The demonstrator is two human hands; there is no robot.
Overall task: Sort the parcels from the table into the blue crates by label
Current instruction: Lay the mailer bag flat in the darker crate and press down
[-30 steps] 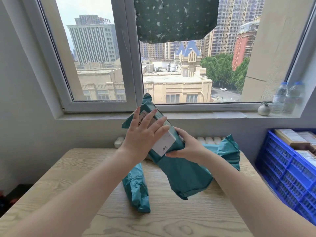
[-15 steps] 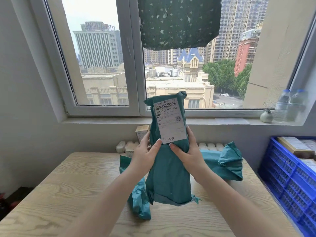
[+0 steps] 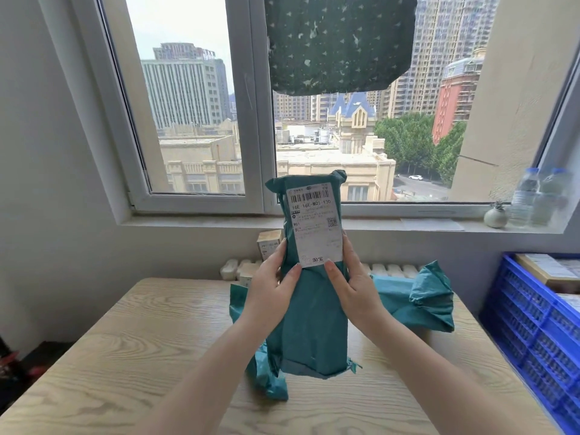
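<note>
Behind the raised parcel a small carton (image 3: 268, 244) stands mostly hidden, its print too small to read. Three teal parcels are in sight. One (image 3: 268, 376) lies on the worktop (image 3: 119, 346) at the left, largely covered by the one held up. Both hands grip the upright teal parcel (image 3: 314, 324) above the worktop's middle — left hand (image 3: 272, 285) and right hand (image 3: 353, 285) curled round its sides, thumbs at the lower edge of its white label (image 3: 315, 224). The third (image 3: 417, 298) lies to the right, partly behind the right wrist. At the far right one blue crate (image 3: 533, 321) is cut off by the frame — boxes inside it are only partly visible.
</note>
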